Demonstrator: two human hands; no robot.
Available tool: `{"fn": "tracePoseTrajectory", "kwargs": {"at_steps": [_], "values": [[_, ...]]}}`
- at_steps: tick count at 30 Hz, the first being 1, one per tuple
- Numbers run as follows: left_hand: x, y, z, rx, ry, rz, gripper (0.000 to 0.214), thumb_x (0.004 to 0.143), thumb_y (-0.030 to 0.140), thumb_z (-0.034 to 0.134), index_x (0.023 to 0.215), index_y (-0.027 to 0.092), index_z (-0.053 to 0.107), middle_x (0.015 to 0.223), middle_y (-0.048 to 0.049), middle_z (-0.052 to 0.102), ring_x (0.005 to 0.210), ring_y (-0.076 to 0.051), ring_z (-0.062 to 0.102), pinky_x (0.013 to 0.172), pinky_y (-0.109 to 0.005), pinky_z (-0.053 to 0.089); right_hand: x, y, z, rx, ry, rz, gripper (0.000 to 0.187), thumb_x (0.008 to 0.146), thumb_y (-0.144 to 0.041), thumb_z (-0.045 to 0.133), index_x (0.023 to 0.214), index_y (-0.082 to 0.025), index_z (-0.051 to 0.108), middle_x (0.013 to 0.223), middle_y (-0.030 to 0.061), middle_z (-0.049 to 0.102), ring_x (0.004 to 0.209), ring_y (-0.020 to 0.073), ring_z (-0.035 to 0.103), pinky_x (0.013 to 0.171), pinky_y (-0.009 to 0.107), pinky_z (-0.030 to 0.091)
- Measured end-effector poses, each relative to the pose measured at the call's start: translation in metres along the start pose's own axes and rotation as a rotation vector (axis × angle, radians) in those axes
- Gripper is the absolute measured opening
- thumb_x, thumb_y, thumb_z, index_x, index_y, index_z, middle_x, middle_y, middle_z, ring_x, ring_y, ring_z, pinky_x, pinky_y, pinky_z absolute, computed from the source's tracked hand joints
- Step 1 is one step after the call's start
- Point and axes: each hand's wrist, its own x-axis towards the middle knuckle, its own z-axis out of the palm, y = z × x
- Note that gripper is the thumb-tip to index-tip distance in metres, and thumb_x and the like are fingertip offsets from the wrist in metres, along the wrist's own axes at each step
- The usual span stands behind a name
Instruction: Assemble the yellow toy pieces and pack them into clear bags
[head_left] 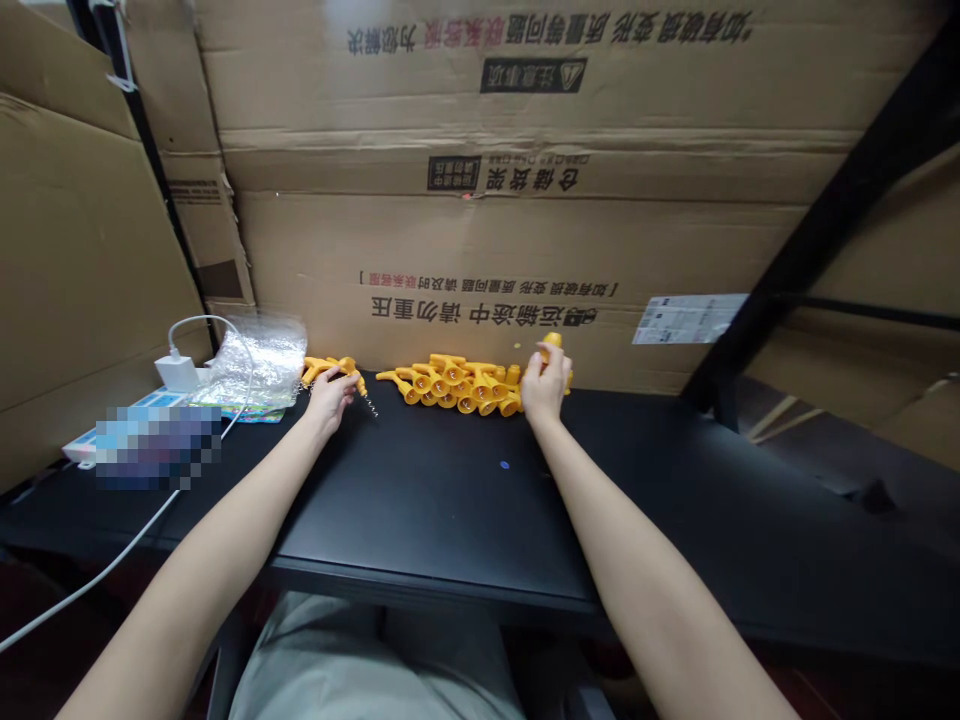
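My left hand [331, 399] is at the back left of the black table, its fingers closed on a yellow plastic handle with a thin metal spiral [370, 404] pointing down to the right. More yellow pieces [313, 370] lie just behind that hand, partly covered by it. On the right, my right hand [547, 384] grips a yellow cone-shaped plastic piece [552, 343], whose rounded end sticks up above the fingers. Between the hands is a stacked pile of yellow funnel-shaped pieces [452, 375], several with their round openings facing me. My right hand is beside the pile's right end and hides part of it.
A cardboard wall [480, 235] stands right behind the pile. Left on the table [435, 500] are clear plastic packaging [259, 355], a white charger [177, 373] with a cable and a power strip [79, 447]. A small blue disc [505, 465] lies in front. A black post [757, 290] rises at right.
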Motion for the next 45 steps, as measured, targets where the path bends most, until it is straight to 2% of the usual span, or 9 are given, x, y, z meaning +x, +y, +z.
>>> {"fn": "tracePoseTrajectory", "kwargs": {"at_steps": [5,11,16,24,29,32,36,40,45], "values": [[-0.008,0.002,0.007,-0.008,0.027,-0.035,0.033,0.061,0.004,0.067,0.084,0.016,0.047,0.067,0.0013,0.062,0.052,-0.008,0.058,0.05,-0.017,0.039,-0.017,-0.039,0.005,0.161,-0.202,-0.161,0.055,0.084,-0.033,0.047,0.136,-0.018,0.033,0.121,0.0139,0.053,0.102,0.0228,0.056,0.091,0.038,0.043],[-0.013,0.005,0.01,-0.04,-0.035,-0.029,0.023,0.068,0.011,0.065,0.082,0.016,0.046,0.066,0.0028,0.061,0.051,-0.007,0.057,0.052,-0.018,0.041,-0.045,-0.063,0.01,0.281,-0.561,-0.458,0.03,0.078,-0.024,0.06,0.107,-0.02,0.054,0.105,0.0095,0.061,0.099,0.0238,0.058,0.09,0.043,0.046],[-0.013,0.005,0.009,-0.058,-0.035,-0.013,0.028,0.068,0.009,0.064,0.09,0.016,0.047,0.066,0.0027,0.062,0.05,-0.007,0.056,0.053,-0.02,0.042,-0.059,-0.069,0.01,0.264,-0.793,-0.643,0.028,0.077,-0.013,0.061,0.105,-0.02,0.057,0.106,0.0094,0.06,0.101,0.0227,0.058,0.091,0.043,0.047],[-0.015,0.005,0.01,-0.072,-0.044,-0.025,0.034,0.07,0.008,0.062,0.099,0.016,0.047,0.068,0.0028,0.062,0.05,-0.007,0.056,0.052,-0.02,0.044,-0.061,-0.063,0.014,0.245,-0.782,-0.566,0.03,0.078,-0.013,0.062,0.107,-0.019,0.058,0.107,0.01,0.061,0.099,0.0225,0.06,0.09,0.044,0.048],[-0.025,0.004,0.017,-0.022,-0.218,-0.066,0.045,0.071,0.009,0.06,0.111,0.019,0.041,0.082,-0.0023,0.065,0.06,-0.011,0.064,0.062,-0.025,0.05,-0.065,-0.067,0.017,0.326,-0.78,-0.537,0.032,0.079,-0.017,0.063,0.111,-0.02,0.058,0.111,0.01,0.061,0.102,0.0213,0.06,0.091,0.042,0.049],[-0.024,0.001,0.015,0.176,-0.317,-0.018,0.051,0.073,0.016,0.061,0.116,0.022,0.036,0.087,-0.0024,0.062,0.063,-0.014,0.066,0.061,-0.027,0.05,-0.065,-0.066,0.017,0.32,-0.773,-0.523,0.033,0.078,-0.016,0.064,0.111,-0.02,0.059,0.111,0.0096,0.062,0.099,0.0209,0.061,0.09,0.043,0.049],[-0.019,-0.003,0.005,0.652,-0.346,0.192,0.047,0.077,0.022,0.055,0.121,0.019,0.036,0.092,-0.0046,0.06,0.061,-0.013,0.062,0.067,-0.032,0.05,-0.062,-0.062,0.018,0.33,-0.77,-0.515,0.034,0.077,-0.013,0.064,0.11,-0.02,0.06,0.109,0.0094,0.063,0.099,0.0209,0.061,0.092,0.043,0.048],[-0.021,0.001,-0.001,1.007,-0.377,0.43,0.053,0.082,0.026,0.049,0.131,0.016,0.033,0.109,-0.0135,0.06,0.092,-0.024,0.064,0.088,-0.042,0.046,-0.061,-0.06,0.019,0.391,-0.788,-0.45,0.035,0.078,-0.016,0.064,0.112,-0.02,0.06,0.112,0.0094,0.063,0.098,0.0202,0.063,0.092,0.043,0.049],[-0.025,0.004,-0.002,1.247,-0.445,0.542,0.038,0.082,0.033,0.049,0.118,0.019,0.05,0.104,-0.0114,0.064,0.098,-0.028,0.061,0.089,-0.041,0.045,-0.059,-0.057,0.017,0.414,-0.853,-0.395,0.036,0.08,-0.017,0.061,0.115,-0.018,0.058,0.113,0.0105,0.063,0.094,0.0193,0.064,0.089,0.043,0.051]]}}
